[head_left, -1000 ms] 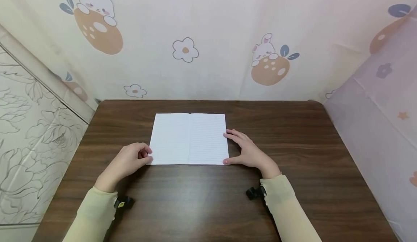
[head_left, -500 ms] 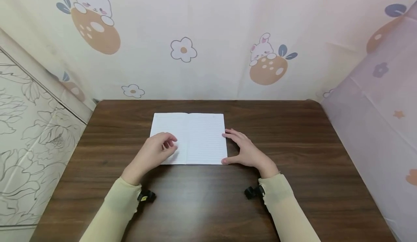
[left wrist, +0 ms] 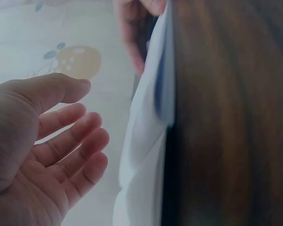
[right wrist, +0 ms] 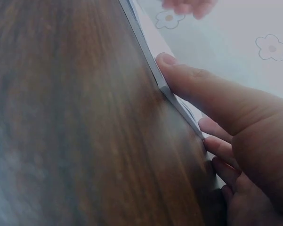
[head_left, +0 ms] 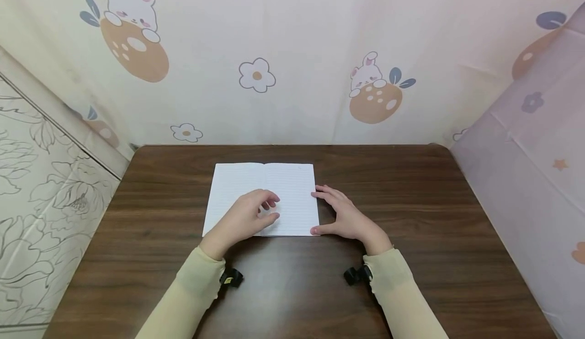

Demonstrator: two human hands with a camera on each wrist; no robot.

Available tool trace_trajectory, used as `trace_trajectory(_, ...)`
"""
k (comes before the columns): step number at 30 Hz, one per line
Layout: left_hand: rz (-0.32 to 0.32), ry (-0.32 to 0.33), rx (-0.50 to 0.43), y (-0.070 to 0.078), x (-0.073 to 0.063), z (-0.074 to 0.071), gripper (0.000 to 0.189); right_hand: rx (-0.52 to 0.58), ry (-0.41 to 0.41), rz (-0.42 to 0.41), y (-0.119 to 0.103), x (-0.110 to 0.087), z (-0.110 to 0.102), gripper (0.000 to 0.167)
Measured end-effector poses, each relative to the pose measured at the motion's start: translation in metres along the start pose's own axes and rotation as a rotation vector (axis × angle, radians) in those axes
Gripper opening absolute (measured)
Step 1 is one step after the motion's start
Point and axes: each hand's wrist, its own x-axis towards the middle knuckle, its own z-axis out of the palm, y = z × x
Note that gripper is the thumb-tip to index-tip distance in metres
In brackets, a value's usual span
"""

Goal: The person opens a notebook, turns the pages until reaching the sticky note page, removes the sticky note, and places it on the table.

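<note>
A lined notebook lies spread flat on the wooden table, its two pages facing up. My left hand hovers over its middle, fingers loosely bent and apart, with nothing in them. In the left wrist view that hand shows clear of the pages. At the notebook's right side is my right hand, thumb and fingers spread. Its thumb rests on the near right corner in the right wrist view, while the other fingertips touch the side edge.
The dark wooden table reaches back to a pale curtain printed with rabbits and flowers. Another curtain hangs along the right side. A floral panel stands at the left. Small black cameras sit on both wrists.
My left hand has left the notebook's left edge and moved right across the left page to the middle. The right hand has stayed at the right edge, and the notebook lies as before.
</note>
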Motion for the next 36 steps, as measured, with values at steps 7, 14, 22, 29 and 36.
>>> trace_trajectory(7, 0.049, -0.048, 0.042, 0.007, 0.001, 0.016, 0.036, 0.001, -0.003, 0.007, -0.004, 0.000, -0.001, 0.101)
trace_trajectory(14, 0.051, -0.079, 0.090, 0.011, 0.000, 0.028, 0.046, -0.001, -0.002, -0.001, -0.005, -0.001, 0.000, 0.097)
trace_trajectory(22, 0.044, -0.071, 0.161, 0.017, -0.002, 0.033, 0.051, -0.046, 0.031, -0.005, -0.009, 0.003, 0.003, 0.090)
trace_trajectory(29, 0.009, -0.086, 0.148, 0.021, -0.001, 0.031, 0.047, -0.070, 0.034, -0.014, -0.009, 0.005, 0.006, 0.090)
trace_trajectory(36, 0.000, -0.088, 0.136, 0.019, 0.000, 0.030, 0.039, -0.083, 0.016, -0.014, -0.006, 0.003, 0.005, 0.091)
